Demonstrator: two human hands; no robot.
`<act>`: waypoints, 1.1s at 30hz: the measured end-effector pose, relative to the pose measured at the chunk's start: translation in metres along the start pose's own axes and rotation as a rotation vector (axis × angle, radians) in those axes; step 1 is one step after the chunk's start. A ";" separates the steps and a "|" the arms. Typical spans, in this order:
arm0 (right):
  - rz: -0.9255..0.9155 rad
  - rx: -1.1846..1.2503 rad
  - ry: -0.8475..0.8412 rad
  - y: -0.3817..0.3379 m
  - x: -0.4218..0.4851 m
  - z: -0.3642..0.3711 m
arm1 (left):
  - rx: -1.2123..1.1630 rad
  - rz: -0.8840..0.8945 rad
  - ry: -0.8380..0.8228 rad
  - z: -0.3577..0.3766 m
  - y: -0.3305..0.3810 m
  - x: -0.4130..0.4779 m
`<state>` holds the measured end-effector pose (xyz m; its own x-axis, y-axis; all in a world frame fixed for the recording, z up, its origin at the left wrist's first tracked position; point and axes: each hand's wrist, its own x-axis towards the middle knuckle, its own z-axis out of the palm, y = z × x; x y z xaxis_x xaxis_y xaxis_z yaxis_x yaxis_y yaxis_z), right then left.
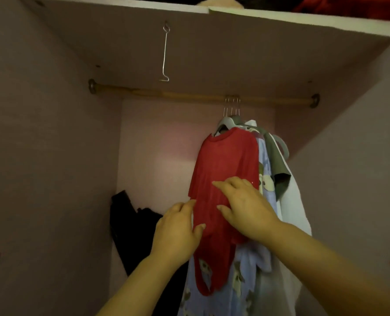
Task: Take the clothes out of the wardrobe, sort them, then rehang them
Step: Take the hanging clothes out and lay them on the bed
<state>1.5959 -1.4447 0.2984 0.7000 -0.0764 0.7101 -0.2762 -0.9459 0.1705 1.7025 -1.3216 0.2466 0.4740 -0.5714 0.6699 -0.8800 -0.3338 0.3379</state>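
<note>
A red shirt (225,165) hangs at the front of several garments bunched on grey hangers (229,122) toward the right of the wooden rail (166,95). Behind it hang a light blue printed garment (241,277), a grey-green shirt (278,165) and a white one (289,206). My left hand (177,231) touches the red shirt's left edge, thumb laid on the cloth. My right hand (246,206) rests flat on the shirt's front with fingers spread.
A bent wire hook (165,51) dangles from the wardrobe's ceiling panel. Dark clothing (132,226) is heaped in the back left corner. The upper shelf (303,19) carries red and dark items. The pink side walls (41,156) close in left and right.
</note>
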 end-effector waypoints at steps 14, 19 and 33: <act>0.090 -0.252 0.262 0.083 0.168 0.021 | -0.143 0.164 0.130 0.054 -0.049 0.166; 0.156 -0.266 0.371 0.115 0.189 0.027 | -0.116 0.182 0.152 0.065 -0.062 0.188; 0.121 -0.419 0.432 0.189 0.232 0.038 | 0.059 0.159 0.314 0.049 -0.050 0.227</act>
<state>1.7310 -1.6533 0.4697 0.3413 0.0426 0.9390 -0.6338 -0.7273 0.2634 1.8561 -1.4712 0.3499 0.2909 -0.3640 0.8848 -0.9342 -0.3075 0.1807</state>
